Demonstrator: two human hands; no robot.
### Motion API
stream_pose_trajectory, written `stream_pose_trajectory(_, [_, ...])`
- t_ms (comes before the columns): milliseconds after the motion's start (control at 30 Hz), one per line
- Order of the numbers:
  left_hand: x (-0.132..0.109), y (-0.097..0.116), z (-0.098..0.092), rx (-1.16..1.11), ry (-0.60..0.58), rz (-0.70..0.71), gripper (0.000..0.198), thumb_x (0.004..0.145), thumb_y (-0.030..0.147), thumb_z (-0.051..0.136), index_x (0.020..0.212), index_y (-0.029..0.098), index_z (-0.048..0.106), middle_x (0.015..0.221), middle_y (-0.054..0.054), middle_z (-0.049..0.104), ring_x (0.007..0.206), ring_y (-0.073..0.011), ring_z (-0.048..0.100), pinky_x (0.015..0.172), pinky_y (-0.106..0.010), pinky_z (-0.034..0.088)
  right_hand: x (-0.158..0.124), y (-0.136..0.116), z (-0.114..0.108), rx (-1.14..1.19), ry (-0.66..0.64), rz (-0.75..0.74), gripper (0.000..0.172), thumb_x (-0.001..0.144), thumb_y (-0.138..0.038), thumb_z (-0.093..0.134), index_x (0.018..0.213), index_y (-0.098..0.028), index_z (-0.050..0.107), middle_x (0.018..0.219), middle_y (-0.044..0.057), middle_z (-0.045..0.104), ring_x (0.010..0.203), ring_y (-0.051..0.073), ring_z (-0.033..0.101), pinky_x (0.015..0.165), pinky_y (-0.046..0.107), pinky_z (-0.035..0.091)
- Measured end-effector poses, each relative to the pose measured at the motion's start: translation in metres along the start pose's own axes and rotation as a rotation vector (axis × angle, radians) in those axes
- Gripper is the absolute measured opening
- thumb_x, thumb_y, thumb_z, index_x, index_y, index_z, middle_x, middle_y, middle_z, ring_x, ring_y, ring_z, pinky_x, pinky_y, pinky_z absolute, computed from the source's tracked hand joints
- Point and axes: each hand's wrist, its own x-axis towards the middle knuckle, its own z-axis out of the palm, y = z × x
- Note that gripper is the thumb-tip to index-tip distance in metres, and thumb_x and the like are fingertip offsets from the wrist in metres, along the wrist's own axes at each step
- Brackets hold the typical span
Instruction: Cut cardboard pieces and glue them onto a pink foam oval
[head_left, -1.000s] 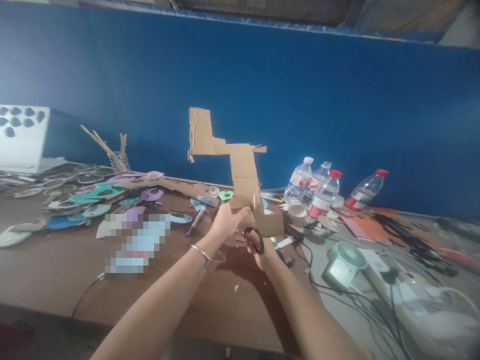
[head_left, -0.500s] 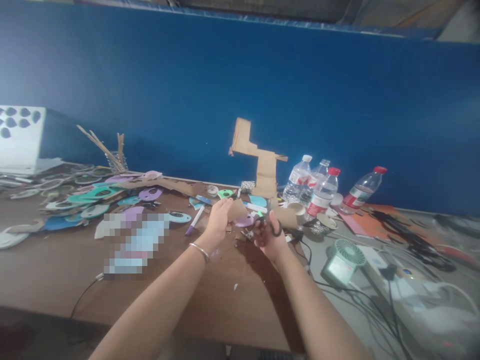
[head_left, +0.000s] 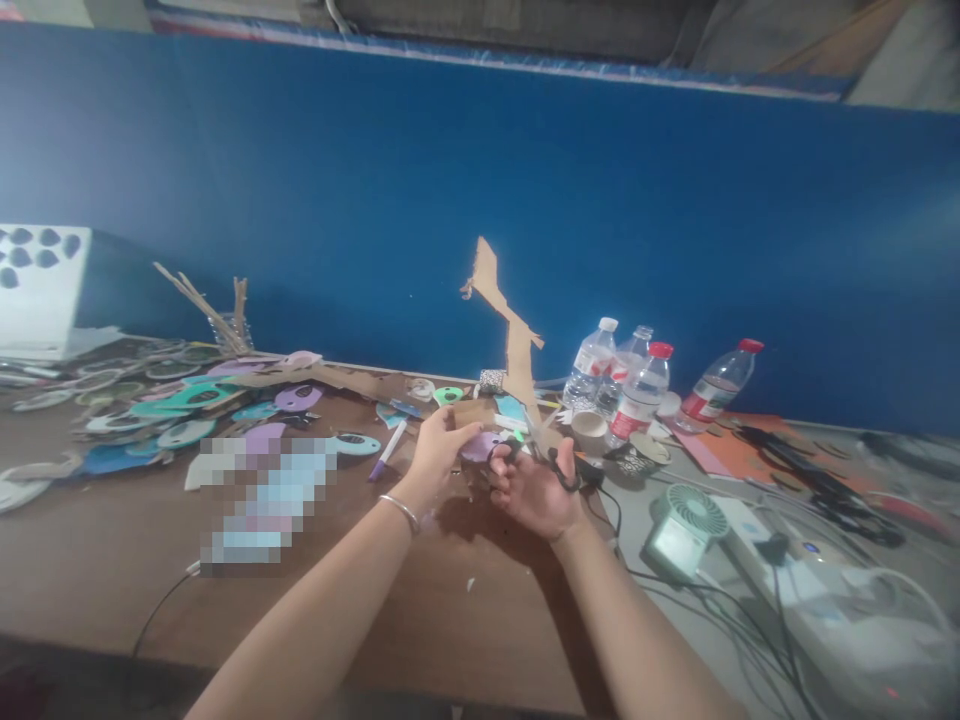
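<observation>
My left hand pinches a piece of brown cardboard by its lower edge. The cardboard rises in a jagged, stepped strip in front of the blue wall, turned partly edge-on. Through the black handle loops of a pair of scissors go the fingers and thumb of my right hand, palm up. The loops are spread apart, and the blades point away from me at the foot of the cardboard; whether they touch it I cannot tell. A purple cut-out lies close by, between the hands.
Water bottles stand behind my right hand, beside a roll of tape. A small green fan, cables and a power strip lie at right. Colored cut-outs pile up at left; a purple-capped marker lies nearer.
The cardboard has turned from facing me to partly edge-on, its lower part swinging left. My right hand has opened the scissor handles wider and rolled palm up.
</observation>
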Motion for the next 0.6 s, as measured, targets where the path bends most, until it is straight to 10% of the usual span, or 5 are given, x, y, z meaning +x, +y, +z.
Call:
stream_pose_trajectory(300, [0.002, -0.001, -0.003, -0.101, -0.09, 0.015, 0.03, 0.067, 0.032, 0.064, 0.09, 0.013, 0.061, 0.084, -0.005, 0.065, 0.07, -0.0117, 0.06, 0.064, -0.022, 0.046, 0.014, 0.01, -0.018, -0.638, 0.368, -0.348, 0.041, 0.07, -0.057, 0.056, 0.078, -0.018, 0.059, 0.067, 0.0, 0.048, 0.055, 0.011, 0.039, 0.051, 0.023, 0.033])
stream_pose_trajectory(600, [0.005, -0.005, -0.002, 0.064, -0.126, 0.054, 0.03, 0.07, 0.031, 0.062, 0.095, 0.014, 0.06, 0.079, -0.007, 0.067, 0.064, -0.016, 0.063, 0.059, -0.027, 0.05, 0.02, 0.018, -0.021, -1.22, 0.34, -0.248, 0.027, 0.068, -0.042, 0.063, 0.077, -0.016, 0.064, 0.065, 0.0, 0.055, 0.064, 0.016, 0.048, 0.063, 0.027, 0.038])
